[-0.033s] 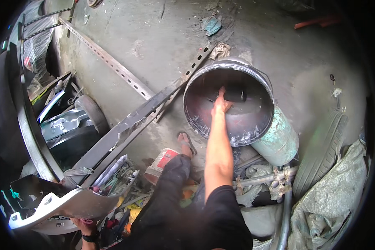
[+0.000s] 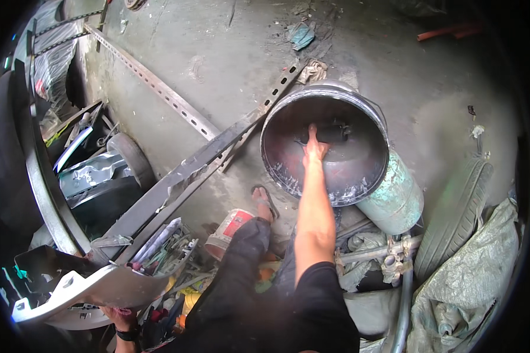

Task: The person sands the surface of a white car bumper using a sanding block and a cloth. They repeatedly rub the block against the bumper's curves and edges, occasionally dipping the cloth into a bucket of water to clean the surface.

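Observation:
My right hand reaches down into a large dark bucket whose inner wall has whitish smears. Its fingers are closed round a black cylindrical thing, whose kind I cannot make out. At the lower left my left hand, with a dark wristband, grips the edge of a silver-white curved panel that looks like a car bumper. The panel hides part of those fingers.
A green-stained cylinder lies beside the bucket, near a tyre and grey sacking. Slotted metal bars cross the floor at left. A small pail stands by my foot. Metal pipes lie at lower right.
My right hand and forearm have shifted slightly to the right in the picture, and the black cylindrical thing has turned a little. The left hand stays on the panel.

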{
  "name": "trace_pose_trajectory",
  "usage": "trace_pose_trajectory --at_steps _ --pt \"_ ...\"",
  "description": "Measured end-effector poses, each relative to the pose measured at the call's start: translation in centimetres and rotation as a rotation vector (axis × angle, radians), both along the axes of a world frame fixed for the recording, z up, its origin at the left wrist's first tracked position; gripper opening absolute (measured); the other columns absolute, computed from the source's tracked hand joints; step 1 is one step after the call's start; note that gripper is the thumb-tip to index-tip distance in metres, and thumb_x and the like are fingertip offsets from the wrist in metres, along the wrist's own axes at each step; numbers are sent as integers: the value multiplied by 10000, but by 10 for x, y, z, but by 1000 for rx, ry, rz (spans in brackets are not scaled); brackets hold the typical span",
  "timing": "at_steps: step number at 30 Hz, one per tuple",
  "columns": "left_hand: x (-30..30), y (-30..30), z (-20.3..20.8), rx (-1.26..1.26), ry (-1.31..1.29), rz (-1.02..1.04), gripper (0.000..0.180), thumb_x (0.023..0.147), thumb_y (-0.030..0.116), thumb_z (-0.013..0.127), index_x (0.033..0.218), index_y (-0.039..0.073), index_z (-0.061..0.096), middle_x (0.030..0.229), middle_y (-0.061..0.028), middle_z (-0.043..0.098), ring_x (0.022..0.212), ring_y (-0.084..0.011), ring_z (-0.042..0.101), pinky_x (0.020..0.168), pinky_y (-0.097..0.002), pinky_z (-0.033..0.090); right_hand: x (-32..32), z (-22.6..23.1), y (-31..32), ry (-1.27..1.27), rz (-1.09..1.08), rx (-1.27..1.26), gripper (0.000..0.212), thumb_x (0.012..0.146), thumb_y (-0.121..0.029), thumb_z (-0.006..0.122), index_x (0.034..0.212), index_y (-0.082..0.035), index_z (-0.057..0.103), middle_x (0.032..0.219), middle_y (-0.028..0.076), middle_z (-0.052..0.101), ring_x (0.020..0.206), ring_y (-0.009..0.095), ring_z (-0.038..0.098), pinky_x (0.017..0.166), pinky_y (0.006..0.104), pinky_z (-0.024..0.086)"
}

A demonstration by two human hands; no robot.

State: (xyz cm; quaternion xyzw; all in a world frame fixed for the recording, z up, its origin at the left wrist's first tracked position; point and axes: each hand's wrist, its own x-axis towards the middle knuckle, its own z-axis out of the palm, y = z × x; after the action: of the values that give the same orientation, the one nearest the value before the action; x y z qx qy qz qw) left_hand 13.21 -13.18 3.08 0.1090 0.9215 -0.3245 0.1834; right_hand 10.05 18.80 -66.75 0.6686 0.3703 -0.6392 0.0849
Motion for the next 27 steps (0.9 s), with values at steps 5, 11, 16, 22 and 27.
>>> trace_pose_trajectory --at_steps 5,11,16,22,27 --pt "-2 6 -11 221 97 319 559 931 300 623 1419 53 506 1473 -210 465 1351 -429 425 1153 -553 318 12 43 43 301 357 -499 589 870 -263 823 1337 -74 519 1184 90 662 1058 241 659 896 506 551" --pt "-72 102 -82 1270 805 1214 409 1042 494 538 917 110 605 814 24 563 679 -81 493 577 -288 378 7 128 51 363 121 -357 308 999 -143 649 1296 -85 592 1081 65 662 968 163 642 841 325 553" --pt "-71 88 -69 1368 456 1161 497 1069 440 492 1144 -25 649 1037 -86 701 894 -131 656 798 -282 525 -3 240 62 318 319 -35 304 944 -17 633 1241 -73 599 1154 92 664 1024 183 642 882 344 533" --pt "-83 104 -76 1647 359 1107 523 1086 414 460 1195 -61 649 1067 -99 720 950 -136 682 852 -279 553 5 350 45 488 -100 -302 383 871 41 564 1219 -95 482 1165 82 587 1024 208 605 889 529 528" --pt "-80 88 -83 1592 287 1075 536 1070 464 477 1256 -16 624 1045 -60 705 896 -94 659 786 -259 548 -63 519 7 852 -130 30 471 909 64 531 1364 -55 502 1395 141 521 1261 268 548 1028 482 486"
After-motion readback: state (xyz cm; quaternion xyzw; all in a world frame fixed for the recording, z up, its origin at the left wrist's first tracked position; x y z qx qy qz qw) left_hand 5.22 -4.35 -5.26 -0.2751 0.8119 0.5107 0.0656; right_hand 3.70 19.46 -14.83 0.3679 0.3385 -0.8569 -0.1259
